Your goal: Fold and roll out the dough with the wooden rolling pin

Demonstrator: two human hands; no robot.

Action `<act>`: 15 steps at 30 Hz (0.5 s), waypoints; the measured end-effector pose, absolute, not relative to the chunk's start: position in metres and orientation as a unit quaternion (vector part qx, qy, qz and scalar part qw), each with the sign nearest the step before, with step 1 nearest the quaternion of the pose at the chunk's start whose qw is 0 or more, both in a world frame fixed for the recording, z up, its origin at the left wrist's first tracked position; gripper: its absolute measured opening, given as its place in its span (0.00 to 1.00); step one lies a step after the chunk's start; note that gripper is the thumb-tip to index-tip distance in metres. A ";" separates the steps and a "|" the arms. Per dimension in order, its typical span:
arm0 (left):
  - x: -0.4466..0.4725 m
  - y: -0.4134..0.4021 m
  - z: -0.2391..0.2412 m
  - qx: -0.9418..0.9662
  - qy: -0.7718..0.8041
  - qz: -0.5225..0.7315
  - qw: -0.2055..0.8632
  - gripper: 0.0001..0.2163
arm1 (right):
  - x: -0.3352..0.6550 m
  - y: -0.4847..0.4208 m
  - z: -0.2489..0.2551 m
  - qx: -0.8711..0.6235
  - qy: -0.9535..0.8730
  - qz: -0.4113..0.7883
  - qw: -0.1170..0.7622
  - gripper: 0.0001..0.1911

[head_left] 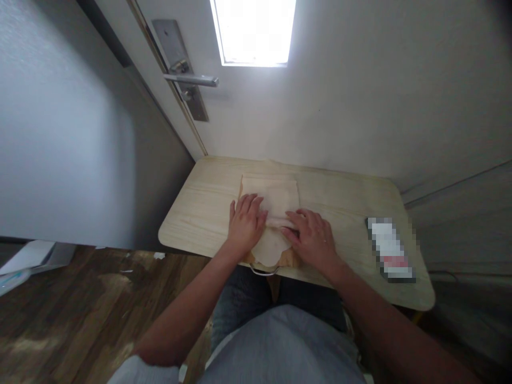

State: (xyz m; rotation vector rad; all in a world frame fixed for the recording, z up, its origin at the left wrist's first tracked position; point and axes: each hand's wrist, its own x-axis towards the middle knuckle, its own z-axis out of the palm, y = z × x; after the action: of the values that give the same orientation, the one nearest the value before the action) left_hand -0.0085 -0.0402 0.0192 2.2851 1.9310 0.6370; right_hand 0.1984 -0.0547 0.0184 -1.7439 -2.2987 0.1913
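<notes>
A pale, flat sheet that looks like dough (276, 194) lies over a brown board (290, 258) with a metal handle at its near edge. Its far end is square, and the near end narrows to a rounded tongue. Across its middle runs a pale roll (278, 222); whether this is a pin or rolled-up dough I cannot tell. My left hand (246, 221) rests on the roll's left end, palm down, fingers stretched forward and slightly apart. At the right end my right hand (314, 234) has its thumb and bent fingers around the roll.
The board sits on a light wooden table (200, 208) with rounded corners. A blurred-out phone-like object (390, 250) lies to the right. Behind stands a pale door with a lever handle (192, 80) and a bright window (256, 29). A white box (32, 258) is on the floor at left.
</notes>
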 end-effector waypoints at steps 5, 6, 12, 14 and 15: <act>0.002 -0.017 0.011 0.768 0.626 0.133 0.020 0.21 | 0.196 -0.057 0.003 -0.637 -0.759 0.009 0.134 0.29; 0.002 -0.011 0.011 0.768 0.627 0.128 0.018 0.22 | 0.195 -0.052 0.001 -0.640 -0.756 0.004 0.134 0.30; 0.004 0.035 0.012 0.773 0.624 0.114 0.013 0.24 | 0.195 -0.003 0.001 -0.650 -0.749 0.010 0.125 0.33; 0.005 0.051 0.012 0.776 0.621 0.114 0.016 0.24 | 0.195 0.015 0.002 -0.654 -0.746 0.013 0.127 0.32; 0.005 0.058 0.012 0.776 0.620 0.113 0.018 0.25 | 0.195 0.023 0.003 -0.658 -0.742 0.015 0.128 0.32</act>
State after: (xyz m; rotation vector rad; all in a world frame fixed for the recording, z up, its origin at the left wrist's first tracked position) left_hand 0.0052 0.0584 0.0125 2.4108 1.9263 0.3514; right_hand 0.1954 0.0234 0.0028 -1.9129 -2.1588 0.0426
